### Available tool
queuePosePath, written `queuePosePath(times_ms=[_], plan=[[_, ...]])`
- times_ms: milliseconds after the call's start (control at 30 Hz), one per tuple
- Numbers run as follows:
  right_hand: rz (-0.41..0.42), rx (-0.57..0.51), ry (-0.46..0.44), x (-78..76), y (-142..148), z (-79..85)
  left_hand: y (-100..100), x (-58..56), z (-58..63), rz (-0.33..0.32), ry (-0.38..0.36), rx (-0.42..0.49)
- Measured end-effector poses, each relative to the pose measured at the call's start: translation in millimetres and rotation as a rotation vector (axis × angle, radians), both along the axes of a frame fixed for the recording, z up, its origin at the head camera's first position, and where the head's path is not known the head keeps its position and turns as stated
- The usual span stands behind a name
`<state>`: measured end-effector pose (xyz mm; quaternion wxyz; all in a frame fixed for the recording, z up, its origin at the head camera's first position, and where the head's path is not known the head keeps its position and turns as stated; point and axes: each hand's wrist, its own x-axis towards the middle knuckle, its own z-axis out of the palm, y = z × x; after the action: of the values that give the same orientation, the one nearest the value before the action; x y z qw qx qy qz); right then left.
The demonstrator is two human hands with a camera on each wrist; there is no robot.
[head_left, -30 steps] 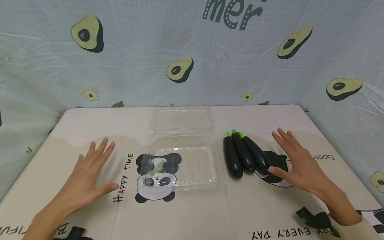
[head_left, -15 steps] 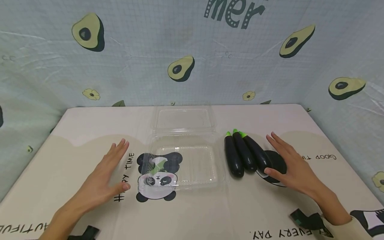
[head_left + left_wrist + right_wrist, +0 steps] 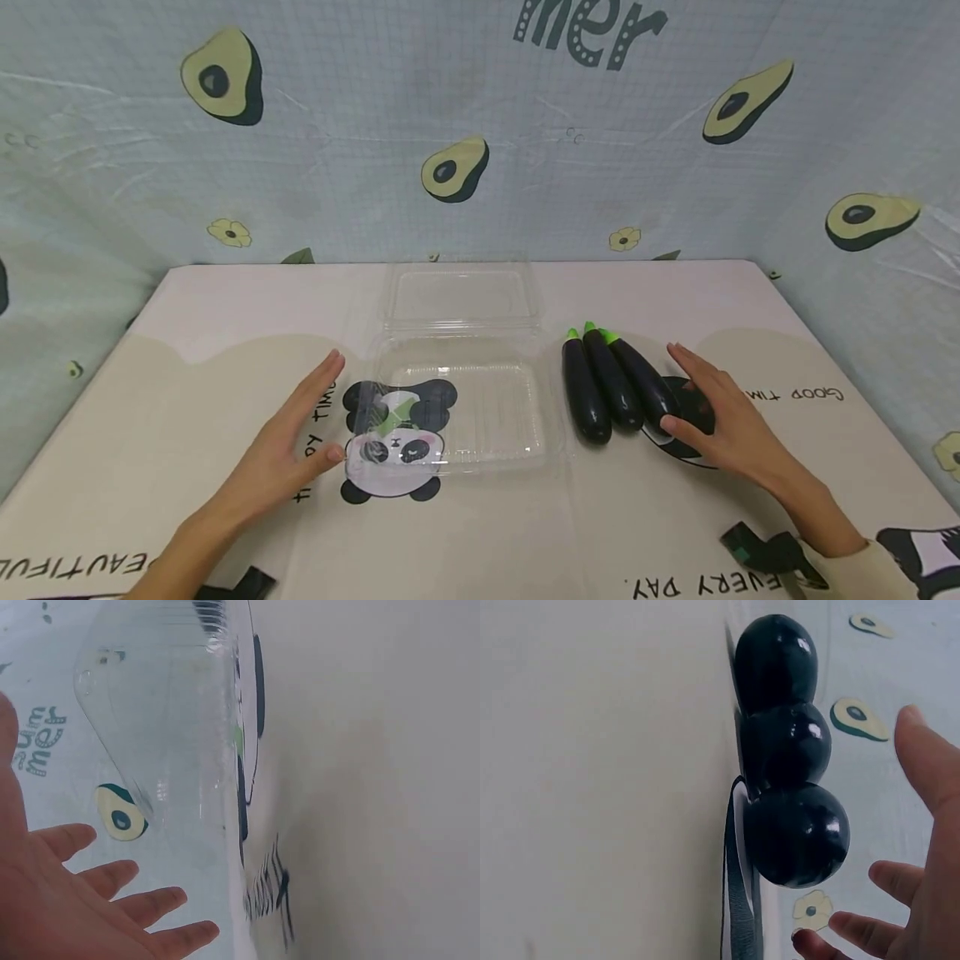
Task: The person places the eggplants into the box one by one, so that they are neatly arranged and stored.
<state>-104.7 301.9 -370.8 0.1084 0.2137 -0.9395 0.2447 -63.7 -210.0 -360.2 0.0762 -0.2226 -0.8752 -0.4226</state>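
A clear plastic clamshell container (image 3: 487, 417) stands with its lid (image 3: 461, 296) folded back, in the middle of the table. To its right lie three dark eggplants (image 3: 615, 379) with green stem ends, side by side. My left hand (image 3: 281, 454) is beside the container's left side, fingers extended and thumb apart, holding nothing. In the left wrist view its spread fingers (image 3: 161, 898) show below the container's wall. My right hand (image 3: 731, 421) is just right of the eggplants, thumb tip close to the nearest one. The right wrist view shows the eggplants' rounded ends beside the open fingers (image 3: 866, 930).
The table (image 3: 465, 542) has a pale cloth printed with pandas and lettering. Behind it rises a light curtain (image 3: 337, 100) with avocado prints. A black strap (image 3: 772, 550) shows at the right wrist, another black piece (image 3: 240, 583) near the left wrist.
My left hand has moved right toward the container, its fingers coming closer together. My right hand has shifted slightly left toward the eggplants. The container and eggplants stay in place.
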Motion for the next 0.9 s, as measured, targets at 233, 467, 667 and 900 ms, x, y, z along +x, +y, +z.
queuePosePath(times_ms=[233, 467, 667, 900], plan=[[0.057, -0.110, 0.023, -6.3, 8, -13.1, 4, -2.9, -11.6, -0.043, -0.002, 0.012], [0.105, -0.233, 0.003, -4.4, 13, -23.2, 6, -2.7, -28.5, -0.129, -0.020, 0.088], [0.094, -0.260, -0.016, 2.7, 3, -13.7, 5, -4.2, -33.1, -0.188, 0.001, 0.099], [0.120, -0.236, -0.019, -3.5, 6, -20.6, 6, -2.8, -32.5, -0.194, 0.009, 0.087]])
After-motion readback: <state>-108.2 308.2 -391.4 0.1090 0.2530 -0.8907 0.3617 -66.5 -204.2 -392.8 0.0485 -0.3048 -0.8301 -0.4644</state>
